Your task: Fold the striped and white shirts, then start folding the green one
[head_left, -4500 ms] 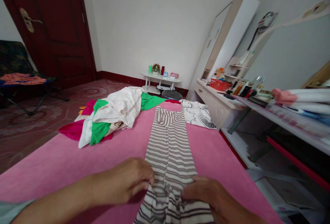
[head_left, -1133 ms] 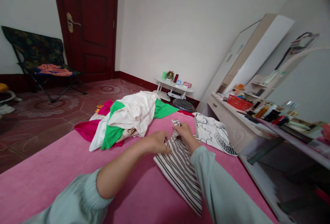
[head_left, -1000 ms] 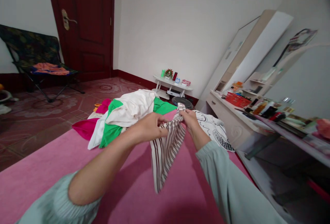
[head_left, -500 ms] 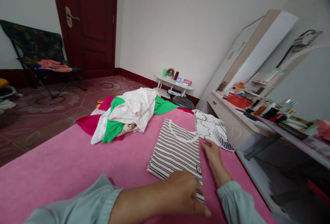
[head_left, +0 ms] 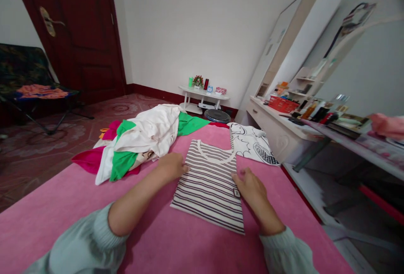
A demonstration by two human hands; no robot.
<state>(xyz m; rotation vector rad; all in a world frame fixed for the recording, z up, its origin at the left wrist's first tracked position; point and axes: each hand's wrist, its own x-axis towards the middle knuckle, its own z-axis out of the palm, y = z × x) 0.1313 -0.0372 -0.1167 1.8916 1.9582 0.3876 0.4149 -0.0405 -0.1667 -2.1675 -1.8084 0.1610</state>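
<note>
A black-and-white striped shirt (head_left: 210, 190), folded into a neat panel with its pale neckline at the far end, lies flat on the pink bedspread (head_left: 151, 232). At its left edge, my left hand (head_left: 172, 167) has its fingers closed on the fabric near the shoulder. Across from it, my right hand (head_left: 251, 187) pinches the right edge, just above the small square label. Beyond the right hand is a folded white shirt (head_left: 252, 144) with black line drawings, close to the striped shirt's far right corner.
A heap of loose clothes (head_left: 151, 133), white, green and magenta, lies at the bed's far left. Along the right side stands a dressing table (head_left: 277, 124) bearing a red basket (head_left: 283, 104) and bottles. A low white table (head_left: 202, 92) and a folding chair (head_left: 38, 91) are farther off.
My left hand has gone from the shirt's near right corner to its left edge. My right hand has come slightly nearer onto the right edge. The view has turned a little right.
</note>
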